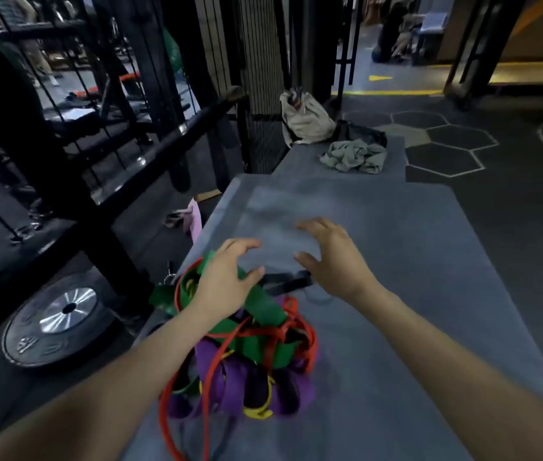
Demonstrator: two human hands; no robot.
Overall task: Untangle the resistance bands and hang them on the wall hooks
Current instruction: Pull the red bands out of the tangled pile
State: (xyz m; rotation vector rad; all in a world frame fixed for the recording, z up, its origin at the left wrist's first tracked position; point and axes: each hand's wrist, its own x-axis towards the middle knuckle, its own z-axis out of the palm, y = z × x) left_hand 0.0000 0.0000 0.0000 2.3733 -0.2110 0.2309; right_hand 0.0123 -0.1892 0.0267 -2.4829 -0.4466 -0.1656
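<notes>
Head view shows us the tangled resistance bands [250, 354] heaped on a grey mat [413, 261]; our left hand [226, 277] rests on them (fingers relaxed), right hand [333, 261] hovering spread, grasping nothing.

A tangled heap of green, red, purple, yellow and black resistance bands [250, 354] lies on the grey mat [429, 294].

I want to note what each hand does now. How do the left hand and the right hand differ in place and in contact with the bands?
The left hand rests on the green band atop the tangled pile, whereas the right hand hovers beyond the pile, above the grey mat. The left touches bands; the right holds nothing, near the black band. Both have spread, relaxed fingers.
</notes>
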